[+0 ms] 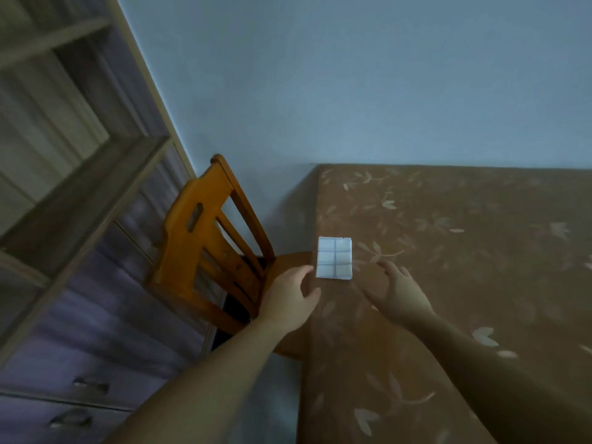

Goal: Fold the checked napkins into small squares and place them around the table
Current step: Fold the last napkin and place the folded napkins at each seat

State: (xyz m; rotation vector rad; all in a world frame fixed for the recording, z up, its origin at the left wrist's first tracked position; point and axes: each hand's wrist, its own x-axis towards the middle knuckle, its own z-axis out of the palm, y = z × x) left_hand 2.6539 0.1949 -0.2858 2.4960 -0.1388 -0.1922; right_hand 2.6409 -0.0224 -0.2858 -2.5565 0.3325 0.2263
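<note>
Hands flank a folded checked napkin (334,258) at the table edge, both empty.

Left hand (290,301) open, fingers loosely spread, just beside the napkin's near-left corner, not touching as far as I can tell; right hand (397,291) open, palm turned inward, near the napkin's right side, holding nothing. Napkin lies flat as a small square on the brown floral tablecloth (464,283), close to the table's left edge, by the wooden chair (205,245). Step looks like placement of one napkin, done or nearly. Next move likely calls for another napkin; none visible here. Shelving unit (64,155) at left. No readable writing or brands.
</note>
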